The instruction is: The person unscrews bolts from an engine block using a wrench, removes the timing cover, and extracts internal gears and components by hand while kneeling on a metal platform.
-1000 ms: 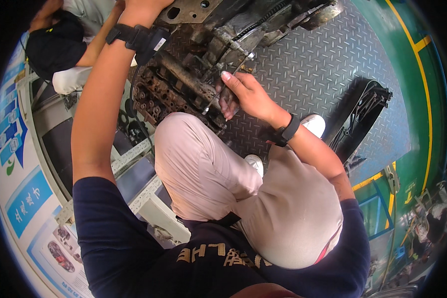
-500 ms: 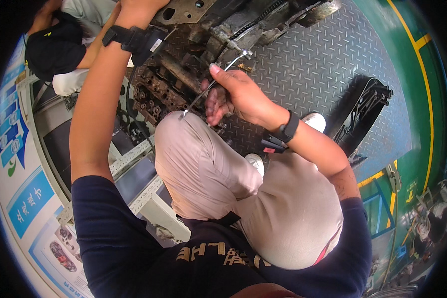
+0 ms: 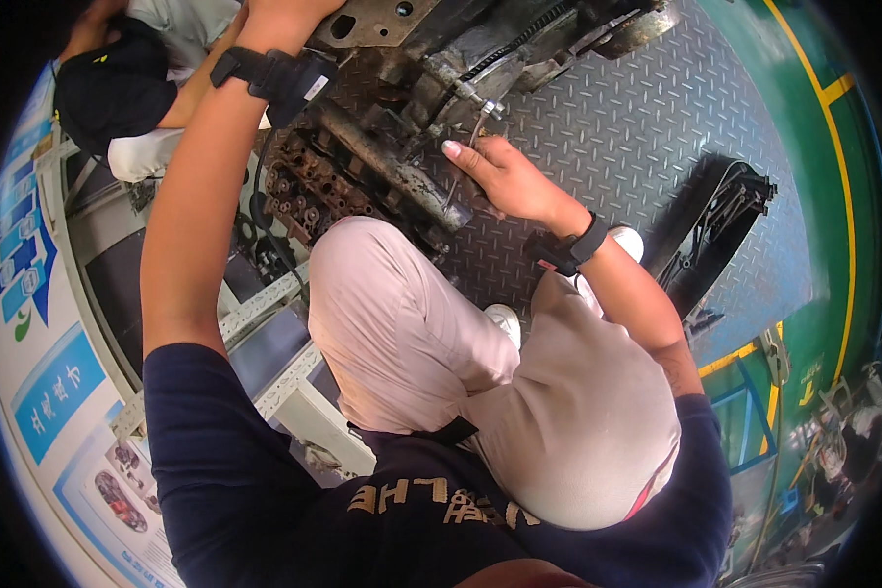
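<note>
Pinching a thin, stiff metal rod (image 3: 458, 167) w/ right hand (image 3: 505, 178) fingers against the greasy engine block (image 3: 382, 171) just beyond them, probably slippery, while left hand (image 3: 279, 12) is reaching up top, grip hidden—can't tell.

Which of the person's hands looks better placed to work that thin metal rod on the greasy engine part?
Probably the right hand: its fingers are on the thin metal rod beside the engine part. The left hand is high up at the picture's top edge, away from the rod.
</note>
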Motion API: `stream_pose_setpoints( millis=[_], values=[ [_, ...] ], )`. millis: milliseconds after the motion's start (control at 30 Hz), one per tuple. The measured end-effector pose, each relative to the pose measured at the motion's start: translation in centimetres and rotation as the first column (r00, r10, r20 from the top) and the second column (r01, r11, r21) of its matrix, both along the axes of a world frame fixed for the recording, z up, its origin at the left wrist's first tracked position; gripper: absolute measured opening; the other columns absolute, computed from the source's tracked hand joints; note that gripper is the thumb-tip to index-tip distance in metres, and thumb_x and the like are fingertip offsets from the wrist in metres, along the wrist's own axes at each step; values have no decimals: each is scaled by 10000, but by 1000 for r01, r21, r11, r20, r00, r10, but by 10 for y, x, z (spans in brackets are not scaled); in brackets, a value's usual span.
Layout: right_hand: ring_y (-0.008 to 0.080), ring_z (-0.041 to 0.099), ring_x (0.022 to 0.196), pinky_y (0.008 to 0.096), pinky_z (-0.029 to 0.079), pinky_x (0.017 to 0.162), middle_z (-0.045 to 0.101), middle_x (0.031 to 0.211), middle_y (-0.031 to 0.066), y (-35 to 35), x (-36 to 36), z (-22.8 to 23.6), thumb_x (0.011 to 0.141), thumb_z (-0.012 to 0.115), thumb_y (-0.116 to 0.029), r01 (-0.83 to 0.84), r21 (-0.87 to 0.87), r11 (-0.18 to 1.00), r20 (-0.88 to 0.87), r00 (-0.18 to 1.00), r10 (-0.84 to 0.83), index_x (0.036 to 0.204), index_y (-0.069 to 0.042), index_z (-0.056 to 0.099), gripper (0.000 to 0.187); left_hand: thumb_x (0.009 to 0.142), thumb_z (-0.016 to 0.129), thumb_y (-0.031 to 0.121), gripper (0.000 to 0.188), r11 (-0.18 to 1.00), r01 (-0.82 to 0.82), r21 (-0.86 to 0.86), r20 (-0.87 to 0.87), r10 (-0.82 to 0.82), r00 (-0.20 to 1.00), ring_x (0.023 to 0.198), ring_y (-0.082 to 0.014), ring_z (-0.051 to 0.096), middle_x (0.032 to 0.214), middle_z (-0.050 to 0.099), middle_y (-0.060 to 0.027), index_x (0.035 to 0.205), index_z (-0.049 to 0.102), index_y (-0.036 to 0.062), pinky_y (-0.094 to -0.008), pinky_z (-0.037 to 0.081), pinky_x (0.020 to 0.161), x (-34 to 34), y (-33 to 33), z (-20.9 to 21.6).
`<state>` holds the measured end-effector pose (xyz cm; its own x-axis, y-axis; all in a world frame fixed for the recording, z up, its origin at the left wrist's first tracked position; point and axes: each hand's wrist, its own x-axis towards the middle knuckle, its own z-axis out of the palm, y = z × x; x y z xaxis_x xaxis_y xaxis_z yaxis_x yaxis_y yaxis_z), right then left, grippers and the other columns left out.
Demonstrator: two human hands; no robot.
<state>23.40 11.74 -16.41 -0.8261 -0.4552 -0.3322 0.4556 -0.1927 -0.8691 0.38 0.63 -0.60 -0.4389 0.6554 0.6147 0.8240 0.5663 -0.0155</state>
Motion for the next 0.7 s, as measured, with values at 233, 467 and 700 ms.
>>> stream_pose_setpoints(
  millis=[233, 467, 700],
  values=[
    [494, 623, 694, 568, 475, 594, 631, 695, 251, 14, -9, -34, 1023, 615, -381, 480, 691, 541, -597, 801, 52, 896, -19, 573, 385, 1026, 515, 230, 275, 998, 36, -43, -33, -37, 999, 1067, -396, 561, 1096, 613, -199, 1159, 603, 6, -453, 424, 965, -2, -1, 0],
    [435, 681, 703, 521, 540, 613, 672, 701, 215, 51, -20, -32, 947, 697, -408, 508, 758, 408, -598, 792, 125, 926, -4, 591, 417, 1027, 525, 238, 275, 999, 44, -11, -35, -44, 998, 1060, -397, 562, 1090, 614, -198, 1157, 604, 9, -450, 427, 958, -1, 1, -3],
    [271, 769, 803, 335, 581, 688, 762, 886, 145, 52, -7, -7, 831, 798, -89, 802, 410, 435, -652, 591, -475, 1141, 7, 669, 348, 1029, 526, 239, 266, 1000, 21, -3, -1, -21, 1000, 1051, -393, 566, 1085, 617, -194, 1140, 604, 10, -452, 432, 946, -2, 0, -2]
  ],
)
